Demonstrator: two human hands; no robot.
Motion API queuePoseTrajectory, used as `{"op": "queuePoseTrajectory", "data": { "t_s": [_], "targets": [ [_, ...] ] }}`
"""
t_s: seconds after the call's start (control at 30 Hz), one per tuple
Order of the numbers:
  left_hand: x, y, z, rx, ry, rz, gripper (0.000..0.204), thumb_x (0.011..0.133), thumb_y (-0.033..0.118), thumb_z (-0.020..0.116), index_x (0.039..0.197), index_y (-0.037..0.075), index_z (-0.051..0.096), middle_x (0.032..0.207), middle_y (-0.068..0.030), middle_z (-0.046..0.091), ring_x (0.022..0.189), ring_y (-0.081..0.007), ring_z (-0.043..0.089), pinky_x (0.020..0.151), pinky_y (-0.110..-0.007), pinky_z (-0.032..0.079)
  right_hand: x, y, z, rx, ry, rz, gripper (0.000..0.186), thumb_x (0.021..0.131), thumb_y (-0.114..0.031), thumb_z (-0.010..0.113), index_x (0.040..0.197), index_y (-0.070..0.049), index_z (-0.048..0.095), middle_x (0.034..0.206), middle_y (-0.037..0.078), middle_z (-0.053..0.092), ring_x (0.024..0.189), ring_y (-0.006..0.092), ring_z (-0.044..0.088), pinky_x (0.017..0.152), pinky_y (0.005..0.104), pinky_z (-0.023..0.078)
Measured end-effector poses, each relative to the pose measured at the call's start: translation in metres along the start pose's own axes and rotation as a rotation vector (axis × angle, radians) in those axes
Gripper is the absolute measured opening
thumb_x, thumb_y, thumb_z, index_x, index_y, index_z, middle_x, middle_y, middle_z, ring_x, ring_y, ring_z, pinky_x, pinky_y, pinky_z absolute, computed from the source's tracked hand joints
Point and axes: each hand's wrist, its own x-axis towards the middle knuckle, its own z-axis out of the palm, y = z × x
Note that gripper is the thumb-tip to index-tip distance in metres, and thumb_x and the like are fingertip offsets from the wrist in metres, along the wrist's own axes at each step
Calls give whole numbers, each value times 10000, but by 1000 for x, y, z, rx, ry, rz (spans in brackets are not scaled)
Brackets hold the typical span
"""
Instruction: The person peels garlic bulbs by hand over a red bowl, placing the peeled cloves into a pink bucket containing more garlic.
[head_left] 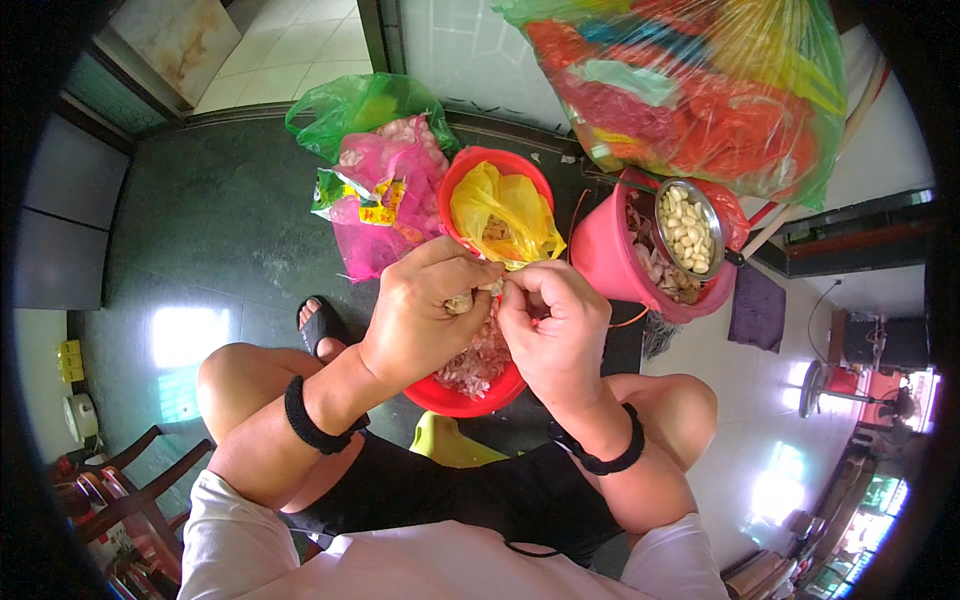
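Fingers of my left hand (425,310) pinch a small garlic clove (460,303) closely, and my right hand (550,325) has its fingers curled narrow beside it, above the near red basin (455,400); farther right stands a pink bucket (605,260).

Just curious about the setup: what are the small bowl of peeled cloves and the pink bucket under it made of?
The small bowl looks like polished metal, probably steel: its rim is silvery and reflective. The pink bucket looks like moulded plastic: smooth, evenly coloured, with a soft sheen.
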Motion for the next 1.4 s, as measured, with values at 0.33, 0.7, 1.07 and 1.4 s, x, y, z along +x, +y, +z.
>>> {"op": "queuePoseTrajectory", "data": {
  "t_s": [0.33,0.7,1.07,1.4],
  "targets": [
    [-1,4,-6,-773,-39,-632,191,891,-33,782,1075,6,752,957,-69,771,801,-144,719,736,-280,579,5,1,-4,571,-55,386,24,970,7,646,968,-1,623,804,-12,619,697,47,575,635,226,475],
    [3,4,-15,-1095,-15,-675,258,918,-28,768,1171,5,731,1019,-80,764,864,-122,710,797,-294,594,8,-2,-16,305,-27,71,89,907,20,661,993,0,649,949,98,648,744,166,593,691,298,494],
    [1,9,-10,-518,-77,-536,152,910,34,796,1044,-14,743,814,34,689,713,-14,572,631,-207,496,15,-1,-19,-89,-65,-334,257,807,28,788,1043,-60,738,934,101,684,776,284,713,676,381,579],
    [-4,10,-6,-384,-55,-510,125,885,30,819,975,3,737,727,98,588,674,5,487,586,-202,431,14,0,-10,-103,-46,-308,239,812,44,774,1008,-58,684,902,98,680,756,290,708,650,388,570]
  ]
}}
